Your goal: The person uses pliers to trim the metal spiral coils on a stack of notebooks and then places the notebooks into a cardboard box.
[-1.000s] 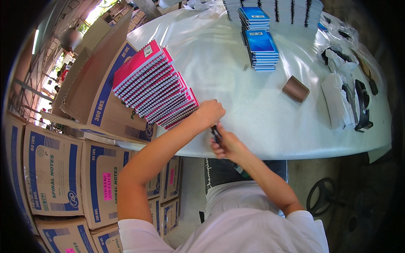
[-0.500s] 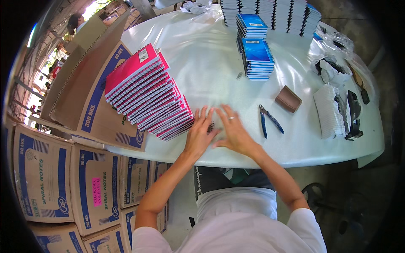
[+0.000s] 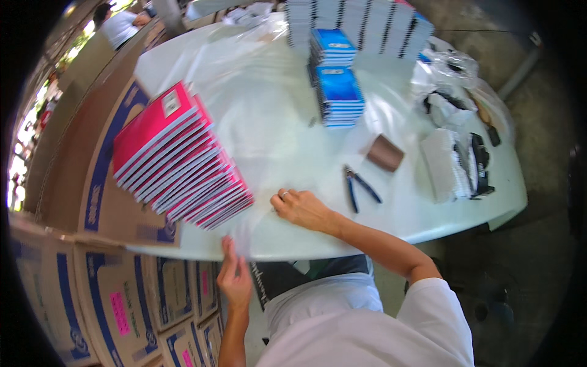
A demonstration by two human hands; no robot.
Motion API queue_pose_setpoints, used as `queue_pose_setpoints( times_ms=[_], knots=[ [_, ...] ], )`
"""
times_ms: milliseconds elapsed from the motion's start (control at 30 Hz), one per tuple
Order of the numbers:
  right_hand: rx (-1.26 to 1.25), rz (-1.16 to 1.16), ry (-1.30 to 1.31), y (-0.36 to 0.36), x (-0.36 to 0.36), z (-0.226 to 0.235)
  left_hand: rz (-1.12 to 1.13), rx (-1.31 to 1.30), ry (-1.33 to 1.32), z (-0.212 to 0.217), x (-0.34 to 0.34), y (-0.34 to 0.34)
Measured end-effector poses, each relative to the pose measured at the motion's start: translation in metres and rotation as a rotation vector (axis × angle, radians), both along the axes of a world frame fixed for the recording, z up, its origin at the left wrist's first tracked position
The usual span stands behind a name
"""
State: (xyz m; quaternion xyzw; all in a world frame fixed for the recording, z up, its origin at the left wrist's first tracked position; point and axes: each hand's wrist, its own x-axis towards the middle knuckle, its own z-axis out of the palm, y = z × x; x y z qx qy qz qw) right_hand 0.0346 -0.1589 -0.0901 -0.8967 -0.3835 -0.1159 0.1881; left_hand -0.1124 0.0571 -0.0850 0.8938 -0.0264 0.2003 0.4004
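Observation:
A tall, leaning stack of red-covered spiral notebooks (image 3: 183, 165) stands near the table's front left edge. My left hand (image 3: 234, 278) is just below that stack, off the table's front edge, with its fingers stretched up and the thumb apart; it is slightly blurred and nothing shows in it. On the tabletop to the right of the stack rests my right hand (image 3: 302, 209), a ring on one finger. Its fingers are curled in, and whatever they hold, if anything, is hidden. Blue-handled pliers (image 3: 362, 188) lie spread to the right of this hand, beside a small brown block-like piece (image 3: 385, 153).
Blue notebooks (image 3: 339, 95) stand in piles at the back, before a row of thick spiral-bound stacks (image 3: 361, 27). Plastic wrap (image 3: 452, 64) and a white bundle (image 3: 441, 165) lie at right. An open carton (image 3: 92, 177) and stacked cartons (image 3: 116, 300) fill the left.
My hands, side by side by the red stack before, are now apart: the left has drawn back to the table's edge and the right has curled its fingers. The whole view has shifted.

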Motion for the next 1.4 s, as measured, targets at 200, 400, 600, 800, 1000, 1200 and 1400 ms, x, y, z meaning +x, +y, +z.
queue_pose_setpoints(
  times_ms=[200, 400, 600, 800, 1000, 1200, 1400],
  knots=[
    [0.133, -0.45, -0.016, -0.118, 0.053, 0.096, 0.379, 0.008, -0.023, -0.019, 0.012, 0.02],
    [-0.149, -1.107, -0.241, -0.382, 0.161, 0.165, 0.346, 0.01, 0.079, -0.033, 0.035, 0.045],
    [-0.268, -1.131, -0.027, -0.531, 0.187, 0.14, 0.422, 0.384, 0.224, -0.065, 0.037, 0.069],
    [-0.247, -1.188, 0.036, -0.521, 0.194, 0.14, 0.528, 0.378, 0.347, -0.05, 0.028, 0.057],
    [-0.164, -1.074, -0.494, -0.441, 0.172, 0.166, 0.396, 0.196, 0.261, -0.054, 0.034, 0.061],
    [-0.489, -0.514, 0.376, -0.154, 0.014, 0.11, 0.343, -0.213, 0.121, -0.066, 0.06, 0.073],
    [-0.238, -0.606, 0.22, -0.092, -0.023, 0.046, 0.342, -0.051, 0.056, -0.063, 0.088, 0.064]
  ],
)
